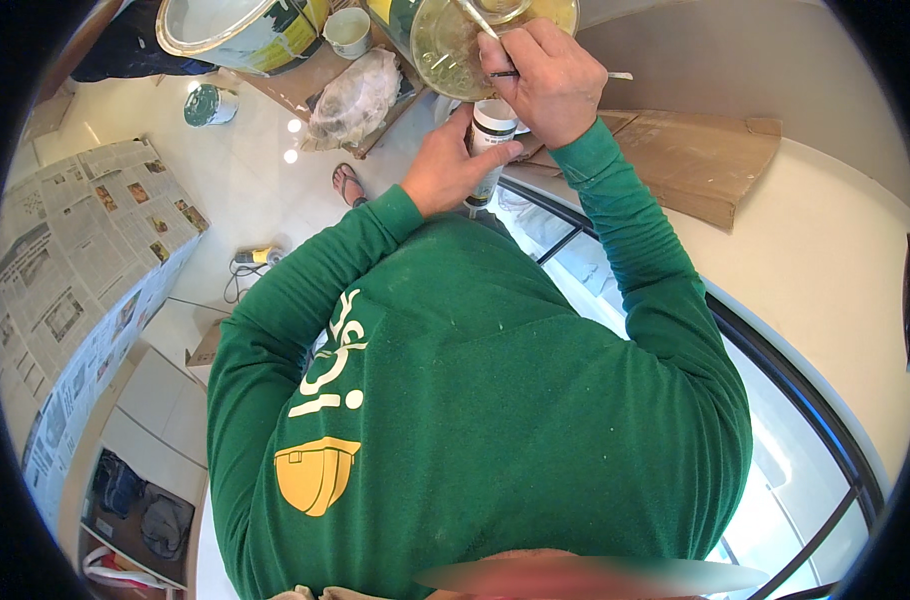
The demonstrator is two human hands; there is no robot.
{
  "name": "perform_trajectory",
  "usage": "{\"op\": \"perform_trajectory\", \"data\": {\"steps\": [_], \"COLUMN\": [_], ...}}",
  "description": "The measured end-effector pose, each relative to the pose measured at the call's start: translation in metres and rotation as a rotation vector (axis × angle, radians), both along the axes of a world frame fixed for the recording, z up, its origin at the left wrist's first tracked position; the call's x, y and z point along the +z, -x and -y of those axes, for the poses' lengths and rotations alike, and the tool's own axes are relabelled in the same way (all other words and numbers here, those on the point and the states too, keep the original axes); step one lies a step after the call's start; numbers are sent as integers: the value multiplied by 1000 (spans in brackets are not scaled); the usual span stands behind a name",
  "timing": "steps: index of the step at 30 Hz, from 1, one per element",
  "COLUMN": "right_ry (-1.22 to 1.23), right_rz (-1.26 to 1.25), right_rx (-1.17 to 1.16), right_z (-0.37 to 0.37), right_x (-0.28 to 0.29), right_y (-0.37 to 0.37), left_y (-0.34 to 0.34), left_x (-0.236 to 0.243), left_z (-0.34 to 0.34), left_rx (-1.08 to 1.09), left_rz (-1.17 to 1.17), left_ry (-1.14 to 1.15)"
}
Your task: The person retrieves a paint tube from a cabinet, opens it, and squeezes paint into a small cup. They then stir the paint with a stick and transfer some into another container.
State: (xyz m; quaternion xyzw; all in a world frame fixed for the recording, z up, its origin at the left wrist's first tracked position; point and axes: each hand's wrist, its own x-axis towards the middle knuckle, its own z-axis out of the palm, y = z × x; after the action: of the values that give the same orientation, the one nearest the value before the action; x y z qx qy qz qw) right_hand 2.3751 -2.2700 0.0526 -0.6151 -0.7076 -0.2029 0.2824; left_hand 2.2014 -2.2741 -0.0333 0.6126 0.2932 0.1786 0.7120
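Note:
At the top of the head view, my left hand point(443, 168) is closed around a white cylindrical bottle point(494, 125) with dark bands. Its thumb lies across the front of the bottle. My right hand point(547, 82) is just above and to the right, its fingers pinched round a thin stick-like tool point(620, 76) with a pale end sticking out to the right. A second pale stick point(478, 18) runs up from the same fingers; I cannot tell its kind. Beyond my hands is a round, clear yellowish container point(443, 62), partly hidden by the right hand.
A big paint bucket point(215, 40), a small white cup point(348, 33) and a plastic-wrapped bundle point(353, 105) stand at the upper left. A green-topped can point(211, 105) is on the floor. Flattened cardboard point(690, 165) lies right. Newspaper point(85, 240) covers a surface at left.

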Motion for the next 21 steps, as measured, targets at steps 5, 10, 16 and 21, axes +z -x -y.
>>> {"op": "perform_trajectory", "data": {"steps": [5,10,16,21], "right_ry": [11,10,5,6], "right_rz": [9,2,2,0], "right_rx": [-20,-8,-22,-23], "right_z": [2,3,5,6], "right_x": [-1,-2,-3,-3], "right_y": [0,-1,-1,-1], "left_y": [1,1,1,2], "left_x": [5,4,2,3], "left_z": [0,1,1,1], "left_rx": [-5,-2,-7,-15], "left_rz": [6,2,-13,-34], "left_ry": [3,-7,-33,-61]}}
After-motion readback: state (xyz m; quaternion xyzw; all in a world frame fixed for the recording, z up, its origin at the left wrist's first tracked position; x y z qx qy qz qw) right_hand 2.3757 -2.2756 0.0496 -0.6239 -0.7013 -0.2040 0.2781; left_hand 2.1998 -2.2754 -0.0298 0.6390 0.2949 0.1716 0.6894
